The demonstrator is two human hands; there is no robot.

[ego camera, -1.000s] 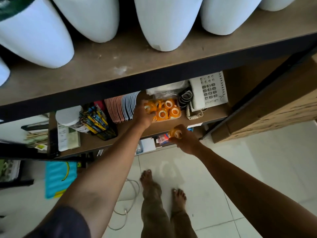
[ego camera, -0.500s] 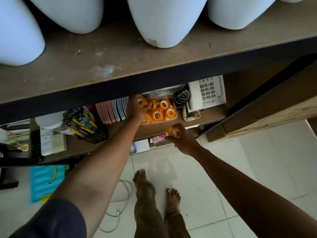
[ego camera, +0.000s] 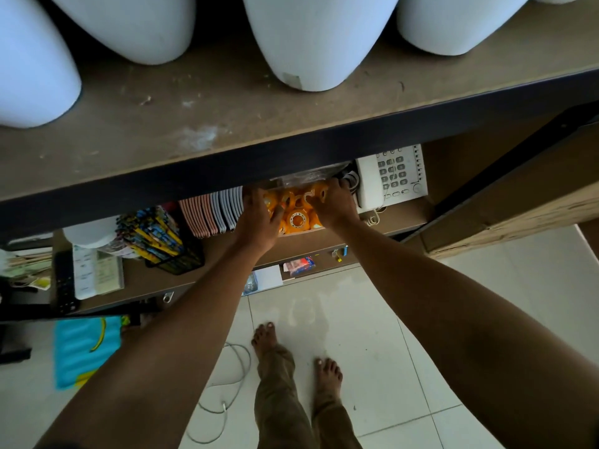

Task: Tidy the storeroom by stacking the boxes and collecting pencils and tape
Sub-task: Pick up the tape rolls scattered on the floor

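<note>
Tape rolls, middle shelf: right hand has come up from 6 o'clock, fingers curled on a roll; left hand steadies the pile, grip unclear. Gathering near done.

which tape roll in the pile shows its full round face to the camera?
The orange tape roll at the pile's front centre, between both hands: its white core ring faces the camera. The others sit tilted or partly hidden by fingers.

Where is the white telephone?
The white telephone sits on the middle shelf, right of the orange tape rolls, just beyond the right hand.
</note>
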